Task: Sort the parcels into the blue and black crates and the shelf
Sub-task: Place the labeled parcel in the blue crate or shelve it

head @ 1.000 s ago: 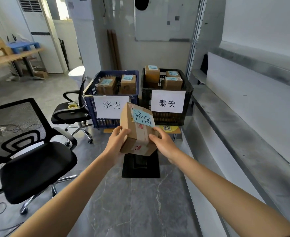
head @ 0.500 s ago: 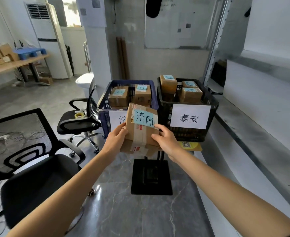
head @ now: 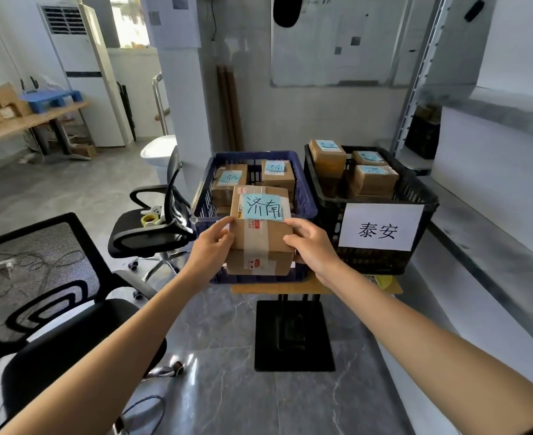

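Placing step: left hand [head: 212, 244] and right hand [head: 314, 244] grip the parcel [head: 260, 229] by its sides, fingers [head: 227, 221] curled on it, over the blue crate [head: 304, 199], at its front rim. Next, lower it toward 12 o'clock (label matches the parcels inside [head: 277, 175]).

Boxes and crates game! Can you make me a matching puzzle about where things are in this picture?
Things
1. box with the big blue note
2. roll of tape
3. black crate
4. blue crate

Places
A. on the chair seat
B. right side of the small table, showing a white sign
C. held between the left hand and the right hand
D. left side of the small table, behind the held box

Pairs: 1-C, 2-A, 3-B, 4-D
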